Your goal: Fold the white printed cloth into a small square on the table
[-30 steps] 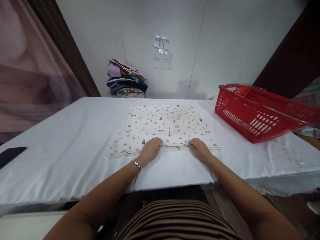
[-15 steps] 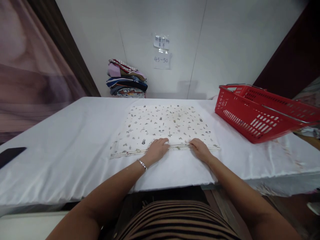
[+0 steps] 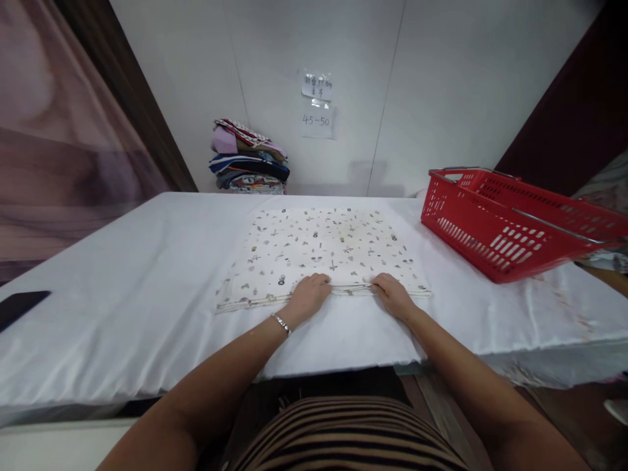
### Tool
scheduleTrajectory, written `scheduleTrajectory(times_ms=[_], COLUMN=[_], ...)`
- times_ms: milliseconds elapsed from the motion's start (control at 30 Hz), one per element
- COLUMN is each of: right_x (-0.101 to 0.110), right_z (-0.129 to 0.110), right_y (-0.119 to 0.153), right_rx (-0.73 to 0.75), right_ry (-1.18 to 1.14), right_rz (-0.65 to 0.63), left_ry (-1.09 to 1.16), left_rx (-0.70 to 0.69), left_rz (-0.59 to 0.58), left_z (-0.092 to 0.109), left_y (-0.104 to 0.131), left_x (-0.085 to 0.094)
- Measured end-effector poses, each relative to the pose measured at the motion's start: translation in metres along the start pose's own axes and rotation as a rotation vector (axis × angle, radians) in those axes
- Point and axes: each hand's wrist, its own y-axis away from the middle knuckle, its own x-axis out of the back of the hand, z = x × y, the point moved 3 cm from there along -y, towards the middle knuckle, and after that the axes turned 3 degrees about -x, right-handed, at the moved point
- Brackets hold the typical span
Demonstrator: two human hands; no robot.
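A white cloth (image 3: 318,245) with small printed figures lies folded in layers, flat on the white-covered table. My left hand (image 3: 310,296), with a silver bracelet at the wrist, grips the near folded edge close to its middle. A short way to the right, my right hand (image 3: 391,294) pinches the same edge. Between the two hands the stacked layers show slightly apart. The undersides of my fingers and the thumbs are partly hidden.
On the table's right side stands a red plastic basket (image 3: 471,222) with metal handles. A pile of folded fabrics (image 3: 250,160) is at the back left, by the wall. A dark flat object (image 3: 22,306) lies at the left edge. Paper signs (image 3: 318,122) hang on the wall.
Both hands keep nearly the same place on the cloth's near edge. My left fingers are drawn in slightly more. The view has shifted very little.
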Motion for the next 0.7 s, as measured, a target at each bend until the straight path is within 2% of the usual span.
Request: scheduleTrajectory(times_ms=[167, 367, 700], right_x=[-0.002, -0.002, 0.0], right_z=[0.003, 0.002, 0.0], right_y=[0.0, -0.001, 0.007], right_rx=[-0.018, -0.017, 0.058], right_ry=[-0.013, -0.009, 0.069], right_rz=[-0.004, -0.005, -0.042], left_ry=[-0.043, -0.087, 0.097], left_rx=[-0.026, 0.002, -0.006], left_rz=[-0.025, 0.006, 0.031], left_z=[0.002, 0.002, 0.003], left_y=[0.006, 0.008, 0.017], left_x=[0.005, -0.002, 0.01])
